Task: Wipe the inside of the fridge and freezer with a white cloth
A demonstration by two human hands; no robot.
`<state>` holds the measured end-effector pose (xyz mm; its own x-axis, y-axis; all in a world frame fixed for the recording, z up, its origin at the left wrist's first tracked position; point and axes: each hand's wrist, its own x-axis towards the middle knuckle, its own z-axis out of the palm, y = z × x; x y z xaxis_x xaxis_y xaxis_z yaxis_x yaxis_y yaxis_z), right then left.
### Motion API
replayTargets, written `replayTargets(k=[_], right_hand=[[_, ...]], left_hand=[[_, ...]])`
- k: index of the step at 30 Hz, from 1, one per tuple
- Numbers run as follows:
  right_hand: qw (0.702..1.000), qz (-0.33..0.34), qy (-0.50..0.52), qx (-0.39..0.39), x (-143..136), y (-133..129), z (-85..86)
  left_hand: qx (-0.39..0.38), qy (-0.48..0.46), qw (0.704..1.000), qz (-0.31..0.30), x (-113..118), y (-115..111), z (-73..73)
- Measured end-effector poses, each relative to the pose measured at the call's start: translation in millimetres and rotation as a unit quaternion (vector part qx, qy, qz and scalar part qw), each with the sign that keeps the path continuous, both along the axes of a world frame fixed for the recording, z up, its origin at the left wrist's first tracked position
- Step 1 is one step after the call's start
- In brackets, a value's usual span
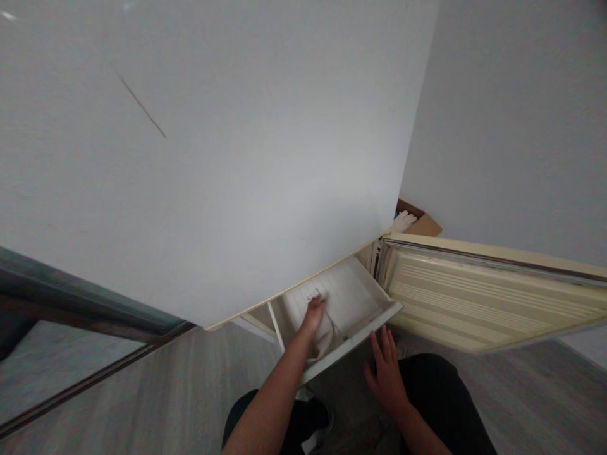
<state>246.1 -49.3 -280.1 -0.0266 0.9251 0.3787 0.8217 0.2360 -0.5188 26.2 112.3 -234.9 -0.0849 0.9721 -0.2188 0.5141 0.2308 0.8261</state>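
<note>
Nearest me are two dark-clad knees (pixel 439 398). My right hand (pixel 386 373) is by the drawer (pixel 351 346) front, its grip released, fingers spread; I can't tell if the fingertips touch the edge. My left hand (pixel 313 315) reaches into the pulled-out drawer, fingers partly curled above a pale crumpled cloth (pixel 324 338) lying inside; I can't tell whether that grip is clenched on anything. Beyond stands the white cabinet (pixel 284 158), its ribbed door (pixel 474 300) swung open rightward. Behind, a pale glove (pixel 404 221) pokes from a carton (pixel 428 226).
</note>
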Motion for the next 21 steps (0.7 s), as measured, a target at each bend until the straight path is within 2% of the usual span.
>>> replayTargets(k=[3,6,11,15,18,21], right_hand=[[0.999,-0.035,-0.009,0.037,-1.5,6.0,14.3],[0.996,-0.058,-0.012,0.07,4.7,25.5,34.2],[0.997,-0.046,-0.035,0.054,9.0,66.5,53.4],[0.998,-0.059,-0.018,0.029,-4.9,75.4,57.8],[0.997,-0.082,-0.005,0.009,-21.8,75.4,61.6],[0.998,-0.058,0.006,-0.002,-37.0,77.4,63.3]], left_hand=[[-0.055,0.114,0.986,-0.107,-1.6,-18.2,-5.7],[-0.078,0.211,0.964,-0.144,-11.0,-31.2,-8.0],[-0.084,0.34,0.934,-0.069,-27.1,-22.5,-9.5],[-0.072,0.397,0.915,-0.002,-34.3,-9.1,-13.4],[-0.079,0.41,0.909,0.023,-36.8,-6.1,-28.1],[-0.065,0.411,0.908,0.057,-41.7,2.8,-47.5]])
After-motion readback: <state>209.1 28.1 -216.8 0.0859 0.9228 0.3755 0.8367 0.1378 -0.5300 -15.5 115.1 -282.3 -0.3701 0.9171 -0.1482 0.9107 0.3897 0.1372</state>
